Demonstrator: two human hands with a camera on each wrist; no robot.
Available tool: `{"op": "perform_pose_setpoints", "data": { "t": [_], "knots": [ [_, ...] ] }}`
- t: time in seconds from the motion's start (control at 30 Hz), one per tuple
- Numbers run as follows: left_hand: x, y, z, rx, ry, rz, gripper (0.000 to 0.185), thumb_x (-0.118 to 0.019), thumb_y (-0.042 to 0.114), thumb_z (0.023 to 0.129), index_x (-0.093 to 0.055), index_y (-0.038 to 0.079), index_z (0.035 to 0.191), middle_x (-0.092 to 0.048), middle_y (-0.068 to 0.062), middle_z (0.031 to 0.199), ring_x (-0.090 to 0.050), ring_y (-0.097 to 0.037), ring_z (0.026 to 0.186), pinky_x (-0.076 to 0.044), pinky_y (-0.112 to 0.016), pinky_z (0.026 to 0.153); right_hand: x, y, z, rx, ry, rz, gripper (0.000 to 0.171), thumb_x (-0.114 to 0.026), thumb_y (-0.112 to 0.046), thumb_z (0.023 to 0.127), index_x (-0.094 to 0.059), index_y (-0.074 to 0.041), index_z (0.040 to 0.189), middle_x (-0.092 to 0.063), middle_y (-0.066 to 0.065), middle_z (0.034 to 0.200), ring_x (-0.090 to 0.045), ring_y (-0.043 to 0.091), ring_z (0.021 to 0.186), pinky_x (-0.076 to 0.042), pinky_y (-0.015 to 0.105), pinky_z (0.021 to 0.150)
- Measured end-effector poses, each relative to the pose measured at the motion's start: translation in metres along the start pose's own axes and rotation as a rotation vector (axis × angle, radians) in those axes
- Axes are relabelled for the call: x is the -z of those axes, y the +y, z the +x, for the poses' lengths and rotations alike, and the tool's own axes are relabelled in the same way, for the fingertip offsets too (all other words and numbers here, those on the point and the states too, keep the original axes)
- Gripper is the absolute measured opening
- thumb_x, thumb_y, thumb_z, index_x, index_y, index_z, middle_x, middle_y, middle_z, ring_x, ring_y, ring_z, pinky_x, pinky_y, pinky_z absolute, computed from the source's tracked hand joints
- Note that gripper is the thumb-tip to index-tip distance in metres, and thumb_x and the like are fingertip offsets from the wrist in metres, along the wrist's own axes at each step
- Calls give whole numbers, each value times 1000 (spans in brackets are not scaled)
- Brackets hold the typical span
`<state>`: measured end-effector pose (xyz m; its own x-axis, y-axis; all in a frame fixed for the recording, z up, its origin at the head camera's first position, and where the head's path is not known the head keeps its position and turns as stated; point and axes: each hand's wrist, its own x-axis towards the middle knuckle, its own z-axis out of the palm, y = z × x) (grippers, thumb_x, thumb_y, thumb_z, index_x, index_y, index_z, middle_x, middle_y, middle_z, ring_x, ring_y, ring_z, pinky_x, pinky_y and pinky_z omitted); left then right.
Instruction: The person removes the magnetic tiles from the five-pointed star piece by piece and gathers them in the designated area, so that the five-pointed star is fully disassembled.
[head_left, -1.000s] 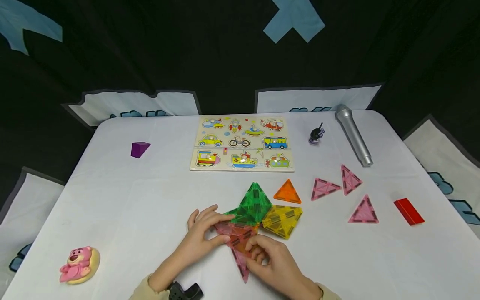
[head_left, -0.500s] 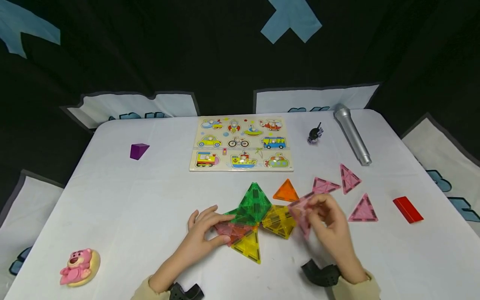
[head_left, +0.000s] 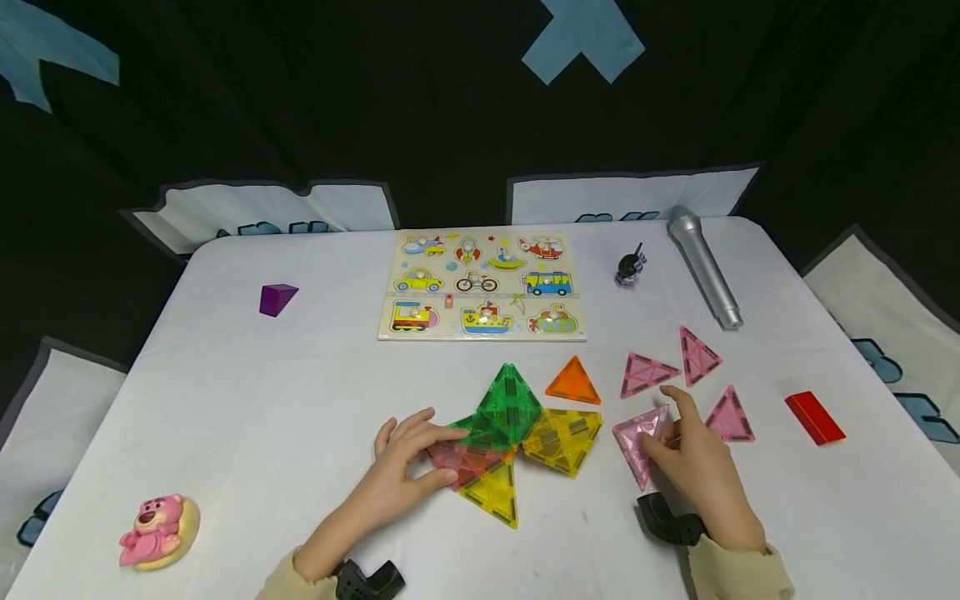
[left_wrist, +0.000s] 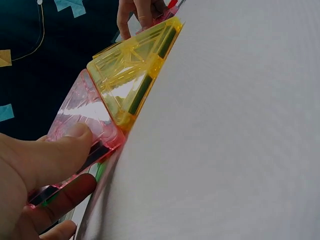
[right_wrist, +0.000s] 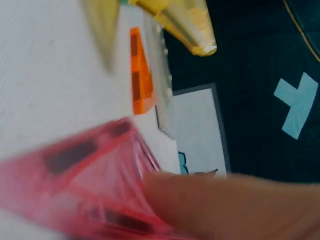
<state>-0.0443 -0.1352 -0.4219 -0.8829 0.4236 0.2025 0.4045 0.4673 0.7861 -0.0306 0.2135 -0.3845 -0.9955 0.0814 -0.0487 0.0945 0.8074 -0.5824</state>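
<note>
Right hand (head_left: pixel 693 462) set a pink tile (head_left: pixel 640 437) down apart from the tile cluster (head_left: pixel 517 433).

The right hand pinched the pink tile between thumb and fingers, the tile lying on or just above the tabletop (head_left: pixel 300 400), right of the cluster and among three more pink triangles (head_left: pixel 697 357). Left of it, the left hand (head_left: pixel 408 462) pinched a pink-orange tile (head_left: pixel 459 458) at the cluster's left edge, beside the yellow triangle (head_left: pixel 497 492), steadying it. The step looked like stripping tiles off the cluster one by one; the next move would call for the right hand to let go cleanly and come back to the cluster while the left held it firm. Beyond the cluster lay an orange triangle (head_left: pixel 573 383) and a vehicle puzzle (head_left: pixel 483 286) on the white tabletop; black cloth walled the room.
</note>
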Motion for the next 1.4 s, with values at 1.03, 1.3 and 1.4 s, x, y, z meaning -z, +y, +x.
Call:
{"op": "perform_pose_setpoints", "data": {
  "t": [1.03, 1.3, 1.4],
  "knots": [
    [-3, 0, 5, -4, 31, -21, 40, -76, 20, 71, -63, 21, 110, -61, 3, 113, -33, -34, 125, 1, -59, 97, -87, -71, -36, 745, -214, 299, 38, -62, -3, 84, -46, -14, 116, -49, -5, 109, -42, 5, 73, -40, 16, 62],
    [-3, -1, 2, 3, 32, -20, 41, -76, 19, 71, -63, 22, 110, -60, 3, 114, -34, -33, 125, 1, -59, 97, -62, -65, -32, 773, -226, 500, 31, -62, -4, 84, -47, -11, 110, -51, -1, 94, -48, 7, 71, -45, 20, 60],
    [-2, -2, 0, 6, 28, -19, 42, -76, 20, 70, -63, 22, 110, -60, 2, 115, -34, -33, 124, 1, -59, 97, -33, -49, -29, 672, -79, 571, 36, -62, 10, 79, -47, -2, 110, -53, 6, 100, -54, 10, 70, -48, 23, 60]
  ]
}}
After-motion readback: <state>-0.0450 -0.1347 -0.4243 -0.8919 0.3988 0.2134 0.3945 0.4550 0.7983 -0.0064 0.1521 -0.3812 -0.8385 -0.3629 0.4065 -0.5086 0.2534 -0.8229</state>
